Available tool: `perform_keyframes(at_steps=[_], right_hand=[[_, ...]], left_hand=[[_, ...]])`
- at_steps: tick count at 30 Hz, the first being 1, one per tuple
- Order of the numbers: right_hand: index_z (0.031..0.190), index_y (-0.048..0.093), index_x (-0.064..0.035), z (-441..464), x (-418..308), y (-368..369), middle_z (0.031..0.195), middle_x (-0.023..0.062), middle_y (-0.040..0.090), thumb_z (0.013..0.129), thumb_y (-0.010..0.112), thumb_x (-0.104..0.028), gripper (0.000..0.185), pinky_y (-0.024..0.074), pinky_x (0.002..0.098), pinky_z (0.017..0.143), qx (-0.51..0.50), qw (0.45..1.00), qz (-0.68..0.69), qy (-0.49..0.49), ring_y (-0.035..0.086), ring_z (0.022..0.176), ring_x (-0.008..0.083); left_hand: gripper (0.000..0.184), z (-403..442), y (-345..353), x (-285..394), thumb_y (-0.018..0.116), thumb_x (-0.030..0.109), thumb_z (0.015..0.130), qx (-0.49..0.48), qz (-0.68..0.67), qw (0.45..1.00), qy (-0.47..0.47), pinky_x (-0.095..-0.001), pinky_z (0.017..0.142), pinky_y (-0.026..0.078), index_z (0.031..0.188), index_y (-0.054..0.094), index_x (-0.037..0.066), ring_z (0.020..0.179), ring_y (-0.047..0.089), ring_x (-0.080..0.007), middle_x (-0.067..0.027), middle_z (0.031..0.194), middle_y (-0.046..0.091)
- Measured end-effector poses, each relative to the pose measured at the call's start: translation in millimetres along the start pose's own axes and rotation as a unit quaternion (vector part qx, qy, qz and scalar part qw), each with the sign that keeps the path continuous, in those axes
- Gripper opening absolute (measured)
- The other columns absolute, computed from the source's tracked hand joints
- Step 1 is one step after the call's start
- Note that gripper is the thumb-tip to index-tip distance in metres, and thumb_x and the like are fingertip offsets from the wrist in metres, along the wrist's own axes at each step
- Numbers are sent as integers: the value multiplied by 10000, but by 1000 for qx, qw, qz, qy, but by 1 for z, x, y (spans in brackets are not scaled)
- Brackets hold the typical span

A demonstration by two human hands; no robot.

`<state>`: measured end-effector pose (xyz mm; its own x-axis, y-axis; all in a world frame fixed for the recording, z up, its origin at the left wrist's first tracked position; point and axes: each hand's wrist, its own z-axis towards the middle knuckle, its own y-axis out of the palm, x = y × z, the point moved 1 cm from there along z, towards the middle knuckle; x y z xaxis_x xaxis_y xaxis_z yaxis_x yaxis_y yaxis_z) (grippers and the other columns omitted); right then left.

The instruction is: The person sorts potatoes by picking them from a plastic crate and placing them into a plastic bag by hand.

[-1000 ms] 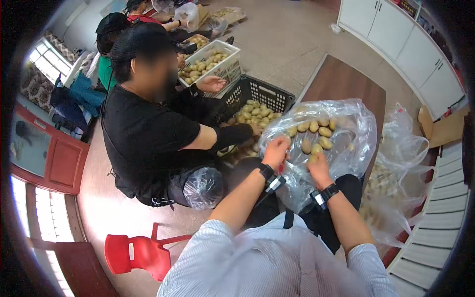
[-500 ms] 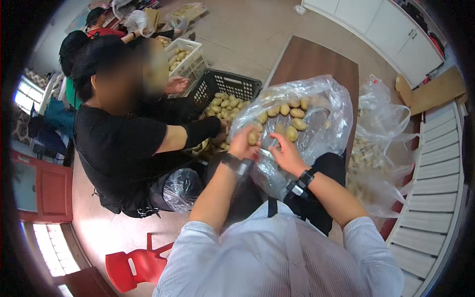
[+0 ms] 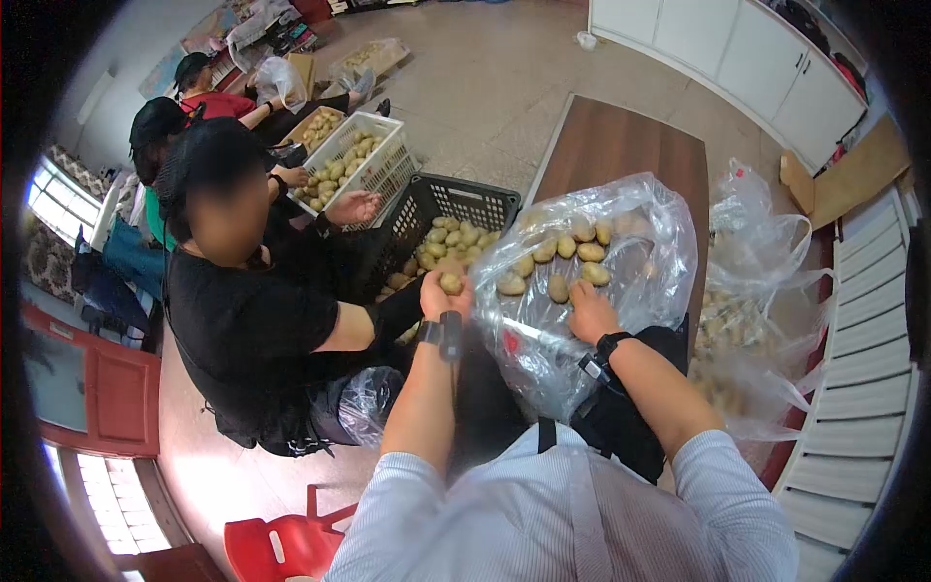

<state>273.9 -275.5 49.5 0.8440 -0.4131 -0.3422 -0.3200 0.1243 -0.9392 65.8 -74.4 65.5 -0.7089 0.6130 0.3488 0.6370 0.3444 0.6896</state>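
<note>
My left hand [image 3: 446, 294] is closed round a potato [image 3: 451, 283] beside the front of the black crate [image 3: 472, 193], which holds many potatoes. My right hand [image 3: 590, 312] reaches over the clear plastic bag [image 3: 656, 281], its fingertips at a potato [image 3: 559, 288]; whether they grip it cannot be made out. Several more potatoes lie in an arc on the bag, among them one at its left side [image 3: 511, 283]. The bag is spread over the near end of a brown table [image 3: 630, 141].
A co-worker in black [image 3: 262, 310] sits close on the left, an arm reaching to the black crate. Behind it stands a white crate [image 3: 393, 160] of potatoes. Filled plastic bags [image 3: 742, 330] stand right of the table. A red chair [image 3: 291, 545] is at the lower left.
My left hand has gone from the bag's left edge to the crate's side with a potato in it. My right hand has moved to a potato on the bag. The view has shifted.
</note>
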Motion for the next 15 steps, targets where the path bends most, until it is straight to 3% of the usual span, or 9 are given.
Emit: perform_keyframes(at_steps=[1, 4, 5, 9, 10, 13, 15], right_hand=[[1160, 504, -54, -2, 2, 3, 1236, 141, 477, 798, 511, -88, 364, 479, 490, 817, -2, 1000, 2, 4, 554, 990, 422], [1140, 519, -74, -5, -3, 1, 1202, 123, 484, 829, 492, -108, 314, 500, 490, 755, 3, 1000, -26, 14, 584, 905, 412], [1123, 526, -80, -5, -3, 3, 1187, 132, 485, 836, 489, -115, 291, 507, 488, 731, 11, 999, -45, 2, 593, 871, 403], [1079, 539, -91, -8, 3, 11, 1119, 163, 487, 839, 493, -126, 247, 522, 480, 667, 22, 998, -64, 11, 614, 801, 380], [1079, 539, -91, -10, 4, 10, 1119, 163, 487, 839, 493, -126, 247, 522, 480, 667, 21, 997, -67, 19, 614, 801, 380], [1071, 538, -95, -13, 2, 12, 1043, 159, 492, 833, 504, -118, 241, 535, 449, 613, 36, 996, -85, 16, 626, 762, 358], [1070, 538, -95, -13, 4, 16, 1044, 161, 492, 835, 504, -118, 239, 536, 449, 614, 34, 995, -91, 12, 627, 755, 357]], left_hand=[[291, 3, -2, 1, 509, 240, 906, -4, -13, 1000, -8, -347, 704, 506, 1104, 467, 31, 851, 534, -235, -117, 1056, 513], [298, -14, 12, 3, 521, 221, 900, 36, 5, 999, 23, -345, 726, 509, 1133, 479, 40, 917, 537, -233, -101, 1098, 529], [253, -8, 12, 4, 528, 217, 870, 38, -2, 999, 22, -358, 636, 531, 1036, 526, 26, 808, 578, -252, -113, 983, 588], [303, 2, 6, 3, 533, 239, 849, 20, 7, 1000, 8, -345, 546, 523, 1059, 505, 23, 724, 577, -246, -104, 918, 589], [296, 5, 3, 8, 529, 242, 846, 55, 36, 998, -16, -347, 549, 521, 1041, 493, 22, 712, 573, -236, -98, 896, 577], [278, 16, -5, 6, 524, 259, 857, -11, 38, 999, 27, -339, 557, 519, 1019, 488, 37, 734, 569, -227, -98, 924, 564], [270, 19, -8, 7, 522, 280, 867, 118, 14, 992, 34, -326, 571, 522, 1018, 487, 59, 772, 565, -224, -100, 973, 550]])
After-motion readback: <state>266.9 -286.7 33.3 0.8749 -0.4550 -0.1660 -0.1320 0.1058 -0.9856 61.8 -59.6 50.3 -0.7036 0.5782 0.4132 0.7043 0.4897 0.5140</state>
